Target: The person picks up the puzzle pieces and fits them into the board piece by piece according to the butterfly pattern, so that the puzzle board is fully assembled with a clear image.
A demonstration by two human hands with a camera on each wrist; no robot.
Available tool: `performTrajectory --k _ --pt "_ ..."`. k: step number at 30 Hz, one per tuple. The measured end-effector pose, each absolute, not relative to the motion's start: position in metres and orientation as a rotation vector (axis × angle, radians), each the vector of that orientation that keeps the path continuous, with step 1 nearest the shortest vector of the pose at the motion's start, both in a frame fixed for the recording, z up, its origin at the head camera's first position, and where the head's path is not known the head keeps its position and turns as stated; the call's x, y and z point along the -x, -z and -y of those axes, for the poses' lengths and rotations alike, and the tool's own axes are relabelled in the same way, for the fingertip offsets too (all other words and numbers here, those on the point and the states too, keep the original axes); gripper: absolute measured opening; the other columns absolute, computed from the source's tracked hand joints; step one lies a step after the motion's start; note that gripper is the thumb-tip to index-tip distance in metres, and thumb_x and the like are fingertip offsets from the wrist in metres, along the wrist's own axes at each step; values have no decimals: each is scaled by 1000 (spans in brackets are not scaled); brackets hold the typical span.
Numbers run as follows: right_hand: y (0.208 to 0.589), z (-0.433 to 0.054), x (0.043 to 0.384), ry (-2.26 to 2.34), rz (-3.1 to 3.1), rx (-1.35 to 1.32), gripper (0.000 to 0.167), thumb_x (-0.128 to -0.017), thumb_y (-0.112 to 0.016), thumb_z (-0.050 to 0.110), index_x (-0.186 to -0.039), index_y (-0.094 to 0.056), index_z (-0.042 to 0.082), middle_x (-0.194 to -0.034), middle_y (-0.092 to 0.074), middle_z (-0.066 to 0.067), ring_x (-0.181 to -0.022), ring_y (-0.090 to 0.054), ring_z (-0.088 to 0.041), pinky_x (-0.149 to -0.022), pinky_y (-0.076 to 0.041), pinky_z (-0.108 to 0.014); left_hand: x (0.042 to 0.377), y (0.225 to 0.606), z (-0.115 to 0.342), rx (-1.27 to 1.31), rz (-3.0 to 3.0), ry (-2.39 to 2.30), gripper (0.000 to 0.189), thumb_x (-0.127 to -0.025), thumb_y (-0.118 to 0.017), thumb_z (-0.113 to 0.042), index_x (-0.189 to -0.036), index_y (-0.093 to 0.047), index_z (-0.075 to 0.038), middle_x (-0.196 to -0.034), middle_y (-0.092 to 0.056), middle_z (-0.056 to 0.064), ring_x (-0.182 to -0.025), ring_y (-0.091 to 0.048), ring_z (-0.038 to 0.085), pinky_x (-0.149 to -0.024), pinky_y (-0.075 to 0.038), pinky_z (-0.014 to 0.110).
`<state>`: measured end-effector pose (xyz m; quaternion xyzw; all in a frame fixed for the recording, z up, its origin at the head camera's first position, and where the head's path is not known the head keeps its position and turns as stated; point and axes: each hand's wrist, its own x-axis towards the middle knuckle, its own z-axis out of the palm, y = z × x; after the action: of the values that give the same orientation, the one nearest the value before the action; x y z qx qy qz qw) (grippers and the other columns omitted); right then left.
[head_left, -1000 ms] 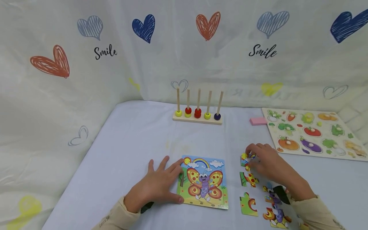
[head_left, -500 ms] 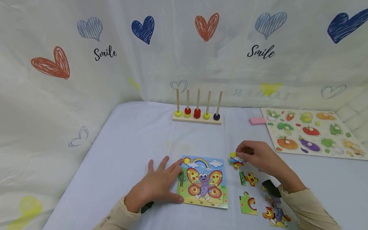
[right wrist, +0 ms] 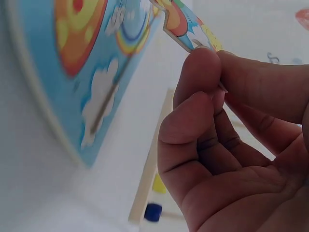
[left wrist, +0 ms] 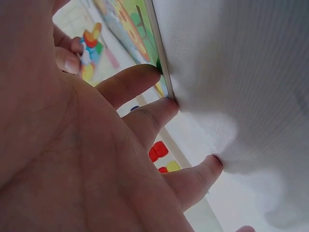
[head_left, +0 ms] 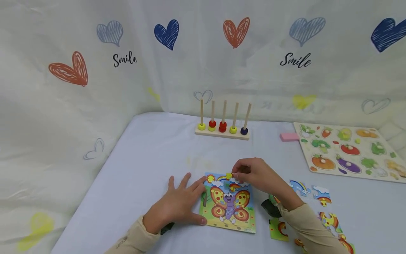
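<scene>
A square butterfly puzzle board (head_left: 228, 217) lies flat on the white-covered table. My left hand (head_left: 177, 206) has its fingers spread on the cloth at the board's left side. In the left wrist view, two fingertips touch the board's edge (left wrist: 161, 53). Over the board's top part, my right hand (head_left: 260, 176) pinches a puzzle piece (right wrist: 186, 21) between thumb and forefinger. That piece shows a sun and part of a rainbow, and it is held tilted above the board, apart from it. My right hand covers the board's top right corner in the head view.
Several loose puzzle pieces lie right of the board, among them a rainbow piece (head_left: 299, 187) and a green corner piece (head_left: 279, 231); my right forearm hides some. Behind stand a bead abacus (head_left: 222, 132), a pink block (head_left: 289, 137) and a vegetable peg board (head_left: 352, 151).
My right hand has picked up the sun piece from the loose pieces and carried it left over the board. The left hand stays at the board's edge. The head view has shifted slightly.
</scene>
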<state>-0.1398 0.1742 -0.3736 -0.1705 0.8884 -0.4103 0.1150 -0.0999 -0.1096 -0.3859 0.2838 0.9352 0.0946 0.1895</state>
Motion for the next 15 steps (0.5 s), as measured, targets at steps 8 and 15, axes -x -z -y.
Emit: performTrajectory --k 8,15 --pt "380 -144 145 1233 -2534 672 5 -102 -72 9 -98 -74 6 -86 -71 0 -76 -63 -17 -71 -57 -31 101 386 110 -823 -2649 -213 69 -82 -84 -68 -126 -54 -24 -174 -30 -2 -156 -25 49 -110 -18 86" --pt "380 -130 148 1119 -2607 676 2 -97 -75 6 -98 -74 4 -82 -67 4 -75 -59 -15 -71 -54 -31 101 386 110 -827 -2657 -186 69 -82 -83 -69 -125 -52 -25 -174 -30 -3 -156 -26 48 -110 -18 86"
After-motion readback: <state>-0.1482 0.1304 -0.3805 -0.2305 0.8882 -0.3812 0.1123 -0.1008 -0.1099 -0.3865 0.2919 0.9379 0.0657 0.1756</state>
